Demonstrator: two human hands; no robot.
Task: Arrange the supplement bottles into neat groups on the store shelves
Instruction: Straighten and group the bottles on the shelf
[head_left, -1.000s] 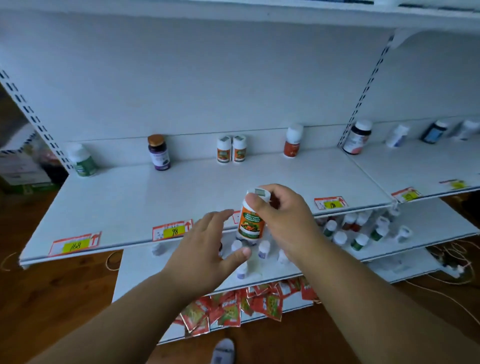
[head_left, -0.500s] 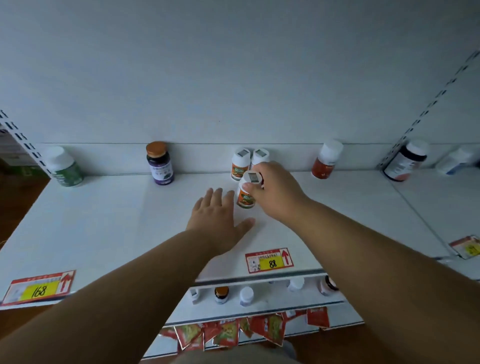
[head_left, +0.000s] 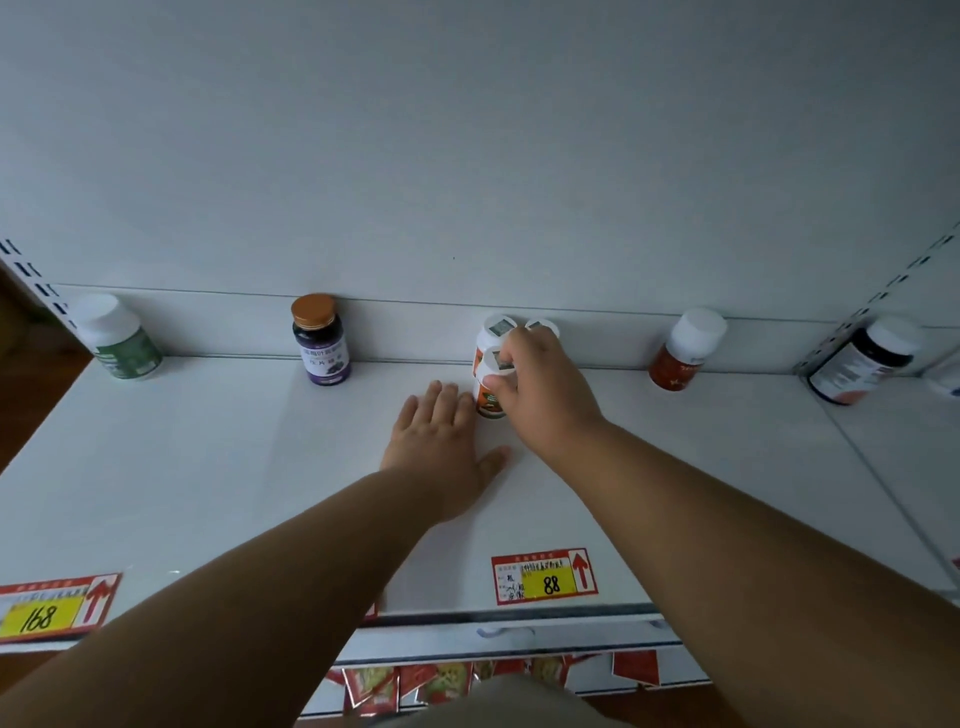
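1. On the white shelf, near its middle, the right hand grips an orange-labelled bottle by its white cap, fingers curled over the top and thumb on the near side.
2. That bottle stands upright on the shelf, just in front of two matching bottles at its 12 o'clock, set against the back panel.
3. At the held bottle's 8 o'clock the left hand lies palm down on the shelf, fingers straight and close together, thumb spread out; the fingertips reach just beside the bottle's base.
4. Along the back, from 9 towards 3 o'clock, stand a green-labelled bottle, a dark purple bottle with a copper cap, a red bottle and a dark bottle.
5. All caps are on, so contents cannot be told.
6. Price tags marked 168 and 88 sit on the front edge.
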